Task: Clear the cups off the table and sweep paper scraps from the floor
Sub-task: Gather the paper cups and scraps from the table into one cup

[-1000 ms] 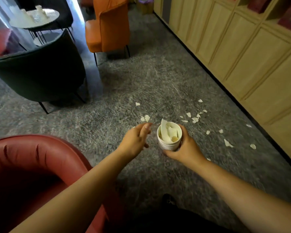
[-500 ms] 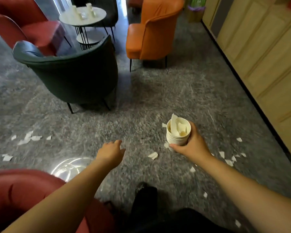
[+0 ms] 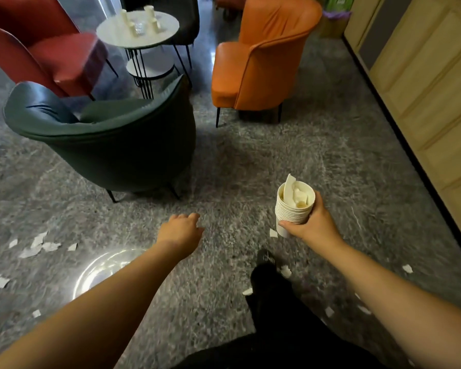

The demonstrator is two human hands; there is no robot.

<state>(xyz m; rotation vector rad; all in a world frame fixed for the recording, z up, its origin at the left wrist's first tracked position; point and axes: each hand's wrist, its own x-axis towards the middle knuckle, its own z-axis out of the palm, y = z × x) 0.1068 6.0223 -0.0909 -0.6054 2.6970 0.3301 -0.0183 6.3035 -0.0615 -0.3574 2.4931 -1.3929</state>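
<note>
While the right hand (image 3: 313, 226) grips a nested stack of white paper cups (image 3: 293, 206) at centre-right of the frame, fingers & thumb curled round its lower part, torn paper bits poke out of the top cup. The left hand (image 3: 180, 231) hangs at centre frame w/ fingers loosely curled under, holding nothing, well apart from the stack.

White paper scraps (image 3: 39, 245) lie on the grey speckled stone floor (image 3: 250, 161) at mid-left; more are scattered along the lower left edge, near the dark shoe (image 3: 266, 272) at lower centre, & at lower right.

Upper left: a small round white counter on thin black legs (image 3: 155, 35) carries several upright white paper cups (image 3: 152, 21) plus a clear glass item, too blurred to tell more. Around it stand a red armchair (image 3: 45, 49), a dark green tub armchair (image 3: 104, 139) & an orange armchair (image 3: 261, 59). Light wooden panelled cabinets (image 3: 431, 89) run down the right edge.
</note>
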